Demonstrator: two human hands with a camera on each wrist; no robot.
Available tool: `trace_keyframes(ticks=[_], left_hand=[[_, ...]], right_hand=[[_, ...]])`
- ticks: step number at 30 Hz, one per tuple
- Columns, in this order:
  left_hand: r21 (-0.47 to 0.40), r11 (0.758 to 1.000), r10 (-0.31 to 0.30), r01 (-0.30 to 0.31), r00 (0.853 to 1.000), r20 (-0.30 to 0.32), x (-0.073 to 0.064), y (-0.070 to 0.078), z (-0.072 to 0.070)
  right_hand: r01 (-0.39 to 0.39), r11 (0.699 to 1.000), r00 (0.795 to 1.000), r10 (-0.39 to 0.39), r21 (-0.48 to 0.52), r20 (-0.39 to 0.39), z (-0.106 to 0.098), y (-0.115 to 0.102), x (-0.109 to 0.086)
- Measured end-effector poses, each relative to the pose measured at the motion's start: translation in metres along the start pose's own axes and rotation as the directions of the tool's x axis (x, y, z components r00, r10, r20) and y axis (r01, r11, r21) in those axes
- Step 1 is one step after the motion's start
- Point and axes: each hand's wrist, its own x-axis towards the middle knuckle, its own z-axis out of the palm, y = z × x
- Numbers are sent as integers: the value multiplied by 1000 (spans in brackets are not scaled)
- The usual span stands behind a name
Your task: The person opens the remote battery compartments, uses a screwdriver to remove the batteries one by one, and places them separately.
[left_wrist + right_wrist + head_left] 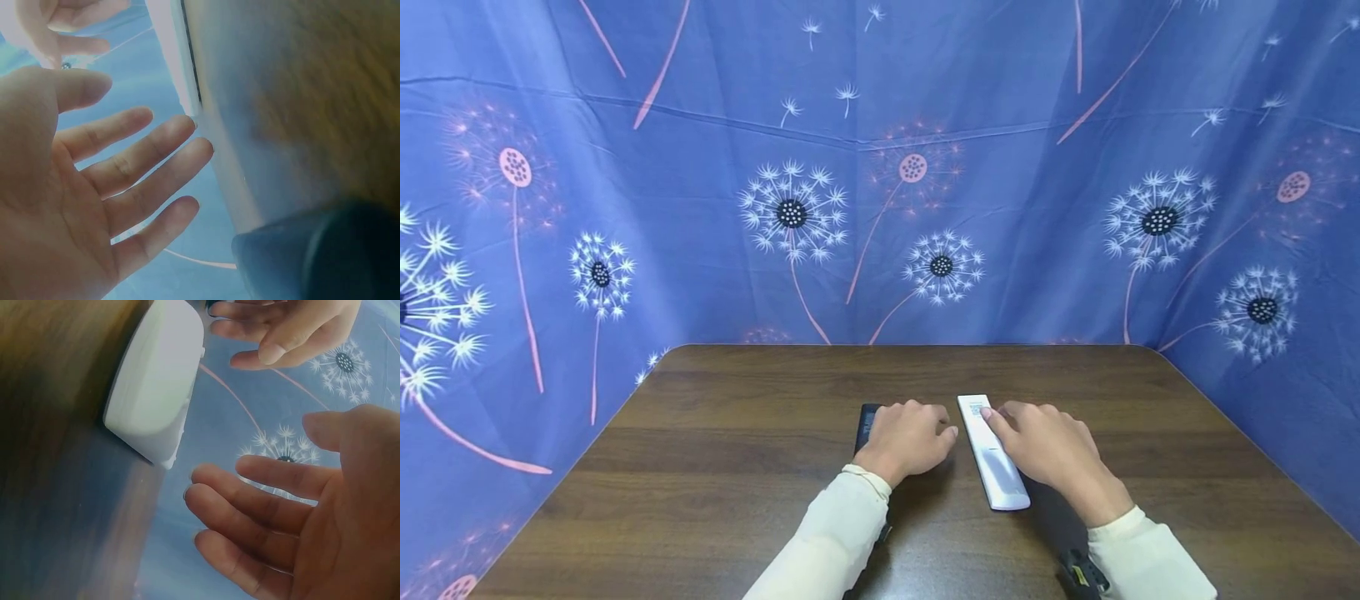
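A white remote control (pixel 996 467) with a QR code label near its far end lies lengthwise on the wooden table. My right hand (pixel 1048 437) hovers along its right side, and in the head view the thumb overlaps the label. To the left, my left hand (pixel 910 437) is over a slim black object (pixel 867 421) with a small printed patch, mostly hidden beneath it. In the left wrist view, the left fingers (pixel 150 156) are spread and loosely bent, holding nothing. Loosely bent too, the right fingers (pixel 250 512) are apart from the white remote (pixel 159 381) in the right wrist view.
The brown wooden table (pixel 700 467) reaches back to a blue curtain (pixel 850 100) printed with dandelions, which also hangs along both sides. A dark wrist device (pixel 1082 571) sits under the right sleeve (pixel 1150 558).
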Motion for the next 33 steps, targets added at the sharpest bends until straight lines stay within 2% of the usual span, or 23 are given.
trace_keyframes(ticks=[3, 10, 18, 25, 29, 33], left_hand=[[-9, 1000, -1, 0, 1000, -10, 1, 5, 3], [-29, 998, 48, -49, 998, -30, 4, 16, 11], [-67, 998, 15, -16, 1000, -22, 8, 27, 16], [-110, 994, -27, 20, 997, -68, 10, 33, 19], [-90, 996, -33, 26, 996, -82, 15, 36, 19], [-66, 997, -43, 40, 998, -51, 20, 42, 19]], right_hand=[[-6, 1000, 1000, 6, 18, 2, 2, 2, -1], [-17, 999, 1000, 16, 42, 15, 2, 6, -1], [-7, 998, 1000, 7, 62, 9, 0, 9, 1], [-3, 998, 999, 0, 67, 39, 0, 5, 0], [-7, 998, 999, 4, 65, 43, 0, 5, -1], [-14, 998, 1000, 13, 56, 19, 1, 9, -3]])
